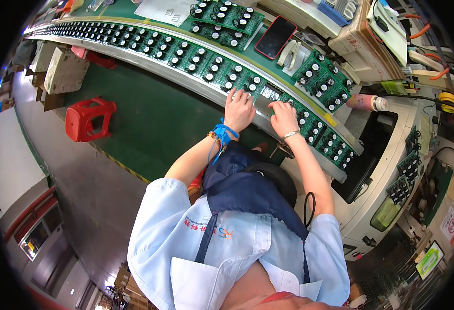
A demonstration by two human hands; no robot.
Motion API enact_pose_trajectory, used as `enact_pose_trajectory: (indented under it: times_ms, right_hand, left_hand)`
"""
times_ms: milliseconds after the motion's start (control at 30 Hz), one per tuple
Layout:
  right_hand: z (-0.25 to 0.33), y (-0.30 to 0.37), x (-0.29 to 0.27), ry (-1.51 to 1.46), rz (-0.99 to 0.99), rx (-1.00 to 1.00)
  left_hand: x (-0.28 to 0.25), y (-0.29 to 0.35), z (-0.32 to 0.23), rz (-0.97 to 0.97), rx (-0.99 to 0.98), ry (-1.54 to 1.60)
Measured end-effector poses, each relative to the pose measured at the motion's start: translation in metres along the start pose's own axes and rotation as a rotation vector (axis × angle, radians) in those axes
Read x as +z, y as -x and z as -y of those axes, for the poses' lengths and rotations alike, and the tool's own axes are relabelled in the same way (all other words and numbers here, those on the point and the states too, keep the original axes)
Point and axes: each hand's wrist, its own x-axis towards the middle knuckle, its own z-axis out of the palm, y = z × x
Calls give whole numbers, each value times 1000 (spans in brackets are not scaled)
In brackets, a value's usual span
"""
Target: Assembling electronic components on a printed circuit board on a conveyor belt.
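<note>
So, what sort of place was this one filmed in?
Most likely an electronics assembly floor: a long row of green circuit boards lines the bench, a beige machine stands by its right end, and the person wears a light-blue work shirt.

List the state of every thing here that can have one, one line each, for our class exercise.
Green circuit boards with white-topped round parts: lined up in a long row.
Left hand: fingers bent, at the boards, grip unclear.
Right hand: fingers bent, at the boards, grip unclear.
Black rectangular phone with red edge: face up, screen dark.
Red plastic stool: standing upright.
Pink cylindrical bottle: capped.
</note>
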Motion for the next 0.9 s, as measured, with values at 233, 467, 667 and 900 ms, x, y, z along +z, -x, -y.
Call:
enact_pose_trajectory:
  times_ms: [233, 467, 667, 900]
  right_hand:
    - [8, 3, 3, -16, 18, 10]
    - [6, 20, -5, -22, 0, 29]
    - [-3, 47, -10, -73, -59, 104]
    - [-10, 62, -3, -83, -66, 129]
  left_hand:
    - [9, -11, -3, 9, 107, -32]
    - [8, -20, -6, 81, 111, 77]
    - [-18, 0, 22, -102, -5, -26]
    - [-9, 7, 41, -74, 50, -150]
